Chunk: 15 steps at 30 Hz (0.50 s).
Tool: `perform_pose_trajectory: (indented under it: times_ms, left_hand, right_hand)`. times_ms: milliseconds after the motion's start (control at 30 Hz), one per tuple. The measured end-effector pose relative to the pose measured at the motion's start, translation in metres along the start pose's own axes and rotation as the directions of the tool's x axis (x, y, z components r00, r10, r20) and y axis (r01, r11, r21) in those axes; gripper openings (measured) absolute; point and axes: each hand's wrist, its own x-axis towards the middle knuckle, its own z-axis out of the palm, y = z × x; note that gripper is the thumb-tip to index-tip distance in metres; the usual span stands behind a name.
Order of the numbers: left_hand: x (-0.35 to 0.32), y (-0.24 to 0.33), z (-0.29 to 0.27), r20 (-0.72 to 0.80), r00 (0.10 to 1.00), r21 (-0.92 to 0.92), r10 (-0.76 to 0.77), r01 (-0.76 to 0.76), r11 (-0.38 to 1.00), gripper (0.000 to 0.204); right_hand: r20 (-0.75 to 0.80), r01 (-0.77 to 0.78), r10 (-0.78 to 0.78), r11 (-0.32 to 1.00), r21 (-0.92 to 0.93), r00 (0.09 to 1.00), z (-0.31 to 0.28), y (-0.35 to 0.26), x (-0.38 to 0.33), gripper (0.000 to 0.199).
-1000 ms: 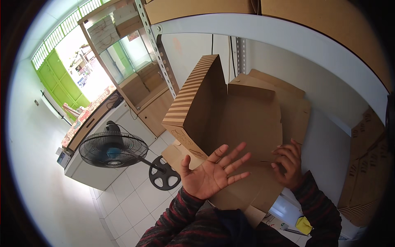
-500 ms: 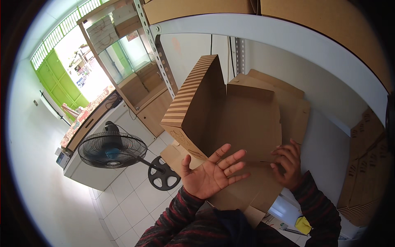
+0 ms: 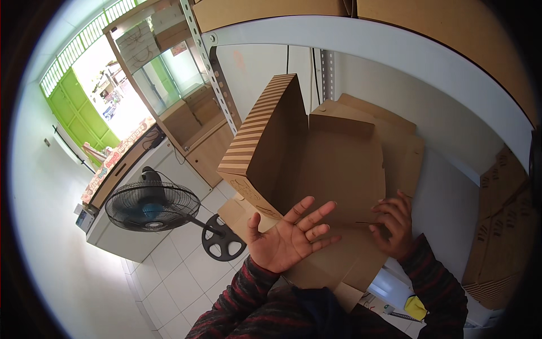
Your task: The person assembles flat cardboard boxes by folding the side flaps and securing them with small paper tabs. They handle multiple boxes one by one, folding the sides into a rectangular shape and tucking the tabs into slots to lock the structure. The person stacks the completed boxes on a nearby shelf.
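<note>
Left of the cardboard box [image 3: 333,169], down on the white tiled floor [image 3: 169,265], stands a black pedestal fan [image 3: 151,206] with its round base [image 3: 222,241] lying toward the box. Beyond the fan, a white cabinet [image 3: 113,237] runs back toward a bright green door [image 3: 84,107], and a perforated metal shelf upright [image 3: 212,68] rises just left of the box.

The box itself — brown, half folded, one striped flap [image 3: 262,127] standing up on its left side — lies flat on the white counter [image 3: 451,198] beneath a white shelf board [image 3: 395,62]. More flat cardboard sheets [image 3: 403,147] lie under it and stick out behind and to its right.

The left hand [image 3: 288,240] is held palm up at the near left edge of the box, fingers [image 3: 316,214] spread wide apart and gripping nothing; whether its back touches the cardboard cannot be told. The right hand [image 3: 395,226] rests on the near right part of the box, fingers curled down with the tips on the cardboard — pressing on it rather than closed round it. Both forearms wear dark red striped sleeves [image 3: 248,294].

Right of the box, a stack of flat cardboard [image 3: 502,226] leans at the edge of view, and a small yellow object [image 3: 415,308] lies below the right wrist.
</note>
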Motion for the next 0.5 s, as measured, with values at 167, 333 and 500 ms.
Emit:
perform_pose_trajectory:
  times_ms: [167,333,500]
  left_hand:
    - [-0.01,0.022,0.016,0.187,0.956,0.568,0.227,-0.293,0.769,0.069]
    - [-0.009,0.067,0.043,0.607,0.678,0.647,0.415,-0.118,-0.753,0.059]
    - [-0.004,0.08,0.011,0.255,0.764,0.952,0.593,-0.092,-0.291,0.08]
  right_hand:
    - [-0.003,-0.003,0.003,0.998,-0.067,1.0,-0.002,-0.001,0.004,0.014]
    - [-0.101,-0.055,0.042,0.99,-0.13,0.994,-0.021,0.004,0.022,0.014]
    - [-0.05,-0.031,0.02,0.973,-0.229,0.999,-0.071,0.005,0.044,0.016]
